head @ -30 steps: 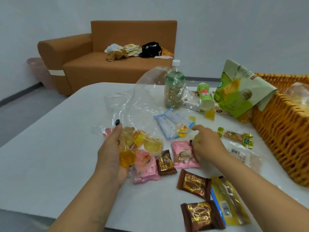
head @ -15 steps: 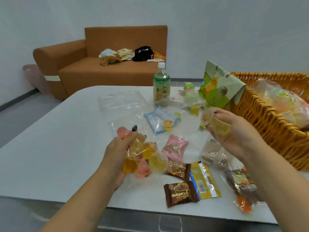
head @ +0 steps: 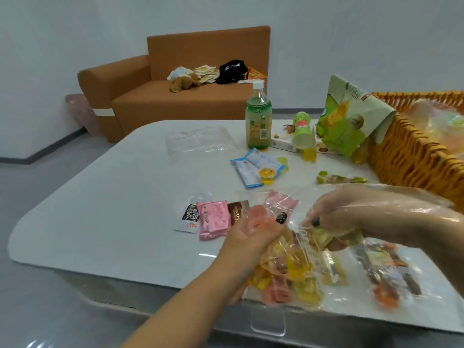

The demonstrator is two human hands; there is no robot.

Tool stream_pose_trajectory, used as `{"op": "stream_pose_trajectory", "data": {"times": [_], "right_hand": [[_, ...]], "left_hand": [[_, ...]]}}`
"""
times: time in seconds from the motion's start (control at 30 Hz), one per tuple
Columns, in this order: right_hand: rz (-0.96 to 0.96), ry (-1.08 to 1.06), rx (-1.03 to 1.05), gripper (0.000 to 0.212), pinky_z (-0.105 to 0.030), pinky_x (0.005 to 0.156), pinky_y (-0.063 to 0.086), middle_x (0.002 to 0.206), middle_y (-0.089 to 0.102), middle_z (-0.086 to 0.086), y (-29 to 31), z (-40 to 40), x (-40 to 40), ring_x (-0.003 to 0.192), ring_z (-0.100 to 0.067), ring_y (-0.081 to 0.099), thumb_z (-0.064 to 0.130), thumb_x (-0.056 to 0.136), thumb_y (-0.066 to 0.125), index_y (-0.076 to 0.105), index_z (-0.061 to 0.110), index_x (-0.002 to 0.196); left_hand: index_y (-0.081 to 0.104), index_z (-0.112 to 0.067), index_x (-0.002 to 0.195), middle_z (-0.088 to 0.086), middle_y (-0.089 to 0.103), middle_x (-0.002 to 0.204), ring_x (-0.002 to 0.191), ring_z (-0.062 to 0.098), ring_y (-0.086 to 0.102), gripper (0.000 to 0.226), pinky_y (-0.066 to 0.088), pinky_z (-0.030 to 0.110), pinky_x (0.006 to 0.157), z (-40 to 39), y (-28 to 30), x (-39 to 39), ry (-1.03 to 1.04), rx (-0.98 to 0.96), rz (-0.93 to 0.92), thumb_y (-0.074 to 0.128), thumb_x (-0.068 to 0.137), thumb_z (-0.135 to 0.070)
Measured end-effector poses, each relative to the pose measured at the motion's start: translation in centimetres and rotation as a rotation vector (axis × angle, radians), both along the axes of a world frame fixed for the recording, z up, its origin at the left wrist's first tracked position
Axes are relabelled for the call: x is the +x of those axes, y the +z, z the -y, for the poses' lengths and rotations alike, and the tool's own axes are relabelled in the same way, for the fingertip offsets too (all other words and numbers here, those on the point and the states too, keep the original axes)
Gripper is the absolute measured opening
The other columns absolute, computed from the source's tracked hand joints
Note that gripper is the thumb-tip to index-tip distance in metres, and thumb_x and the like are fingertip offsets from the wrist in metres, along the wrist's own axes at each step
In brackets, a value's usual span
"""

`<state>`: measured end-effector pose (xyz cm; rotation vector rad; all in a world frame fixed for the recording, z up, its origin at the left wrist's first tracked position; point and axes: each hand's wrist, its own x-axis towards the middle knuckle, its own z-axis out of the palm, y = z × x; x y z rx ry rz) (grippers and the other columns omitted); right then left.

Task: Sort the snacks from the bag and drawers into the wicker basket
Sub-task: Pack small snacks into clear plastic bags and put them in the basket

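My left hand (head: pixel 253 237) grips the neck of a clear plastic bag (head: pixel 296 270) filled with several yellow, orange and pink jelly cups, near the table's front edge. My right hand (head: pixel 351 214) is inside the bag's mouth, veiled by the plastic, its fingers curled round a yellowish jelly cup (head: pixel 324 237). The wicker basket (head: pixel 406 156) stands at the right and holds another clear bag of snacks. Loose on the table lie a pink packet (head: pixel 213 219), a brown packet (head: pixel 237 213), blue packets (head: pixel 247 169) and a single jelly cup (head: pixel 267 174).
A green drink bottle (head: pixel 258 116), a tipped green cup (head: pixel 303 131) and a green snack bag (head: pixel 349 121) leaning on the basket stand at the back. An empty clear bag (head: pixel 198 141) lies flat at the back left. An orange sofa (head: pixel 175 96) sits beyond the table.
My right hand has come back from beside the basket with a jelly cup and gone into the bag's mouth. My left hand has drawn the bag toward the front edge.
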<state>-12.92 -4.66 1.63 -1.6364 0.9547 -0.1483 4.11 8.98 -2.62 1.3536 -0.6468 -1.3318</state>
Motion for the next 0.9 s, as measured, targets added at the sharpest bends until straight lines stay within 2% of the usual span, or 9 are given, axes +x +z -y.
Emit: {"op": "stream_pose_trajectory", "data": {"times": [0.1, 0.2, 0.3, 0.33, 0.4, 0.47, 0.6, 0.7, 0.9], "right_hand": [[0.081, -0.057, 0.179, 0.013, -0.048, 0.093, 0.053, 0.113, 0.066, -0.021, 0.0, -0.6, -0.3, 0.101, -0.033, 0.065, 0.004, 0.095, 0.053, 0.065, 0.009, 0.099], [0.270, -0.108, 0.381, 0.025, -0.036, 0.077, 0.060, 0.115, 0.064, -0.028, 1.8, -2.1, 0.7, 0.089, -0.030, 0.068, 0.002, 0.094, 0.051, 0.059, -0.007, 0.115], [0.343, -0.031, 0.452, 0.031, -0.034, 0.072, 0.061, 0.120, 0.061, -0.030, 2.5, -3.1, 1.7, 0.086, -0.029, 0.069, -0.001, 0.094, 0.048, 0.058, -0.004, 0.123], [0.344, -0.005, 0.446, 0.031, -0.034, 0.071, 0.061, 0.120, 0.062, -0.029, 2.6, -3.2, 1.9, 0.089, -0.030, 0.069, -0.002, 0.095, 0.047, 0.058, -0.003, 0.123], [0.341, 0.029, 0.409, 0.030, -0.036, 0.071, 0.061, 0.119, 0.063, -0.027, 2.5, -3.2, 2.6, 0.094, -0.033, 0.068, -0.002, 0.095, 0.046, 0.059, -0.001, 0.122], [0.334, 0.084, 0.376, 0.030, -0.039, 0.074, 0.060, 0.121, 0.061, -0.030, 2.1, -2.9, 3.2, 0.104, -0.041, 0.063, -0.004, 0.095, 0.045, 0.060, 0.000, 0.121], [0.347, 0.152, 0.350, 0.036, -0.047, 0.087, 0.052, 0.125, 0.056, -0.034, 1.6, -2.3, 4.4, 0.118, -0.052, 0.052, -0.006, 0.089, 0.049, 0.057, -0.001, 0.124], [0.399, 0.235, 0.394, 0.046, -0.049, 0.096, 0.047, 0.124, 0.061, -0.024, 1.8, -1.9, 4.5, 0.113, -0.039, 0.057, -0.002, 0.083, 0.054, 0.054, 0.006, 0.128], [0.481, 0.340, 0.451, 0.069, -0.049, 0.099, 0.049, 0.138, 0.047, -0.030, 2.8, -0.7, 3.0, 0.123, -0.045, 0.050, -0.015, 0.076, 0.055, 0.041, 0.004, 0.141]], "left_hand": [[0.051, -0.020, 0.137, 0.009, 0.070, 0.117, 0.100, 0.028, 0.070, 0.093, 0.057, 0.048, 0.083, 0.2, -0.5, -0.1, -0.014, 0.002, -0.022, 0.089, 0.056, -0.042], [0.064, -0.009, 0.118, 0.010, 0.076, 0.097, 0.082, 0.023, 0.073, 0.055, 0.057, 0.037, 0.074, 0.0, -0.3, 0.7, -0.042, -0.022, -0.111, 0.072, 0.070, -0.035], [0.062, -0.012, 0.099, -0.023, 0.070, 0.064, 0.062, -0.008, 0.066, 0.083, 0.050, 0.008, 0.062, -0.3, 0.6, 1.3, -0.103, -0.069, -0.053, 0.069, 0.048, -0.077], [0.060, -0.015, 0.099, -0.027, 0.067, 0.060, 0.061, -0.012, 0.064, 0.089, 0.047, 0.004, 0.059, -0.7, 0.8, 1.6, -0.091, -0.096, -0.061, 0.074, 0.039, -0.078], [0.064, -0.013, 0.109, -0.008, 0.077, 0.087, 0.081, 0.007, 0.073, 0.070, 0.057, 0.024, 0.076, -0.1, 0.2, 1.7, -0.066, -0.049, -0.064, 0.085, 0.056, -0.053], [0.067, -0.012, 0.116, 0.016, 0.071, 0.112, 0.100, 0.033, 0.070, 0.049, 0.057, 0.046, 0.085, -0.7, -0.2, 1.8, -0.045, -0.029, -0.170, 0.078, 0.071, -0.026], [0.068, -0.009, 0.117, 0.019, 0.069, 0.109, 0.094, 0.033, 0.068, 0.054, 0.060, 0.041, 0.073, -0.1, -0.6, 2.3, 0.015, -0.066, -0.229, 0.073, 0.067, -0.030], [0.070, -0.010, 0.106, 0.012, 0.070, 0.090, 0.077, 0.026, 0.068, 0.040, 0.057, 0.035, 0.061, 0.6, -0.3, 2.4, 0.040, -0.081, -0.204, 0.076, 0.069, -0.026], [0.073, -0.013, 0.105, 0.013, 0.072, 0.096, 0.087, 0.032, 0.067, 0.051, 0.049, 0.051, 0.090, 1.2, 0.1, 2.6, 0.051, -0.044, -0.217, 0.073, 0.060, -0.037]]}}
